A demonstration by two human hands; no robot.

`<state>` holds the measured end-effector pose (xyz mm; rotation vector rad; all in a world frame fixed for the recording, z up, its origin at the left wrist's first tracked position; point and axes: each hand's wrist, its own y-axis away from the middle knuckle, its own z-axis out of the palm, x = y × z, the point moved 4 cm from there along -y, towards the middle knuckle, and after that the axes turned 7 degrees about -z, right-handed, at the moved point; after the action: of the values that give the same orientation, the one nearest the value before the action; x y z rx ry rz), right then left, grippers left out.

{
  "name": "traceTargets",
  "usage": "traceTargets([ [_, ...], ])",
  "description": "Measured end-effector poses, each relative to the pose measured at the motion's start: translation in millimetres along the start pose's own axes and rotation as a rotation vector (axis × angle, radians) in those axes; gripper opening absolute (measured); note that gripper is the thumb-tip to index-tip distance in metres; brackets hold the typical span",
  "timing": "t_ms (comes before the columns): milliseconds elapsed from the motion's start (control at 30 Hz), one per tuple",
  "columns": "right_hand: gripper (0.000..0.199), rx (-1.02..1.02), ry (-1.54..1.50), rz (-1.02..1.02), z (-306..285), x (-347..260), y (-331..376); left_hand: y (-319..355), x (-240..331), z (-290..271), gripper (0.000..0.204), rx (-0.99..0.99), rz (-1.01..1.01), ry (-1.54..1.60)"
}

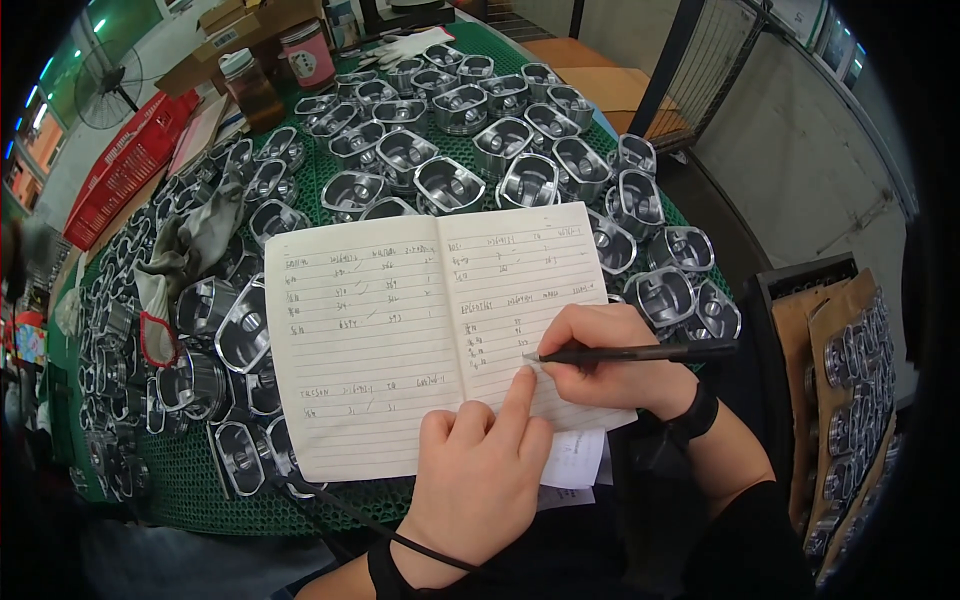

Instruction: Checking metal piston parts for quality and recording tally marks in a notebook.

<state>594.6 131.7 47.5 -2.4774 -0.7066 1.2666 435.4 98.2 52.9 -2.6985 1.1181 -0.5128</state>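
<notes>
An open lined notebook [375,350] with handwritten rows on both pages lies across a layer of metal pistons. My right hand [620,360] grips a black pen [690,352], its tip touching the right page beside the lowest written entries. My left hand [480,475] rests on the lower part of the notebook near the fold. Its index finger is stretched out just below the pen tip, the other visible fingers are bent, and the thumb is hidden. Shiny pistons [450,185] stand right behind the notebook's top edge.
Green mesh matting [310,170] covers the table under several pistons. A grey glove [195,235] lies on the left. Farther back are a red basket [125,175], a bottle of dark liquid [250,92] and a pink-labelled jar [308,60]. Cardboard-lined pistons [840,420] stand at right.
</notes>
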Motion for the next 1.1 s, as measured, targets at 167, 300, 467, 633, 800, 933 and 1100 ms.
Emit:
traceTargets([
  [167,0.014,0.011,-0.001,-0.003,0.2,1.4,1.1,0.0,-0.4,0.3,0.007,-0.003,0.000,0.004],
  [300,0.014,0.009,-0.001,0.017,-0.5,0.8,0.9,-0.4,-0.2,-0.1,0.007,-0.006,-0.005,0.009],
  [467,0.013,0.034,0.004,0.016,-1.3,1.5,2.3,-0.3,-0.2,0.3,0.007,-0.007,-0.008,0.017],
  [633,0.013,0.033,0.018,0.010,-1.0,1.2,1.3,-0.5,-0.3,-0.8,0.008,-0.021,-0.010,0.019],
  [800,0.012,0.026,0.017,0.021,0.5,0.8,1.2,0.0,-0.6,-0.8,0.008,-0.029,-0.014,0.019],
  [933,0.013,0.005,0.043,-0.038,-0.9,4.4,3.5,-1.5,0.6,2.1,0.008,-0.035,-0.012,0.013],
  [1100,0.013,0.033,0.030,-0.018,-1.4,1.2,1.1,-0.6,0.2,-1.0,0.008,-0.022,-0.011,0.023],
])
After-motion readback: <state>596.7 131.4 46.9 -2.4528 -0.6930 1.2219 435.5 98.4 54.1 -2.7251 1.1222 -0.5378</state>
